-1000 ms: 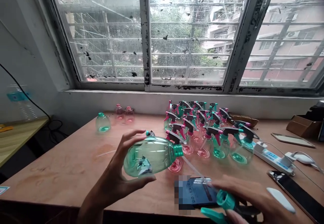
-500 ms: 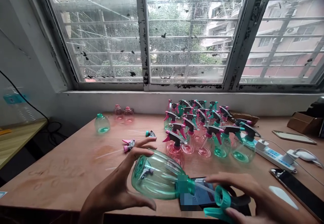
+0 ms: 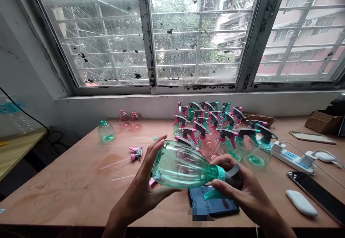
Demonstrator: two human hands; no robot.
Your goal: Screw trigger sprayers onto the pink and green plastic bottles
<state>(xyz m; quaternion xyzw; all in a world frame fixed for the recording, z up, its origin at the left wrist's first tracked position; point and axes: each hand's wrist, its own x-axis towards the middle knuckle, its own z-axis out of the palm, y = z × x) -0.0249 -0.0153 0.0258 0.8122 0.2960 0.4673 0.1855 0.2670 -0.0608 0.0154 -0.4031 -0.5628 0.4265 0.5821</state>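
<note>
A clear green spray bottle (image 3: 183, 166) lies sideways in the air over the table's front, its neck to the right. My left hand (image 3: 145, 184) grips it around the base end, thumb below and fingers above. At the neck, my right hand (image 3: 242, 187) is closed on a grey and teal trigger sprayer head (image 3: 221, 173), whose teal collar sits against the bottle's mouth. The teal trigger hangs below. Behind the bottle, a pink and grey sprayer head (image 3: 136, 154) with its tube lies on the table. Another tube (image 3: 122, 178) pokes out left of my left hand.
Many assembled pink and green spray bottles (image 3: 212, 126) crowd the back middle. Uncapped bottles stand at back left, one green (image 3: 106, 132) and two pink (image 3: 134, 121). A phone (image 3: 212, 200) lies beneath my hands. A power strip (image 3: 292, 159), white case (image 3: 301, 203) and dark phone (image 3: 318, 195) are at right.
The sprayer's tube has gone into the bottle, and its collar has come from apart to against the neck. The bottle has moved right and up; my right hand has closed in on the neck.
</note>
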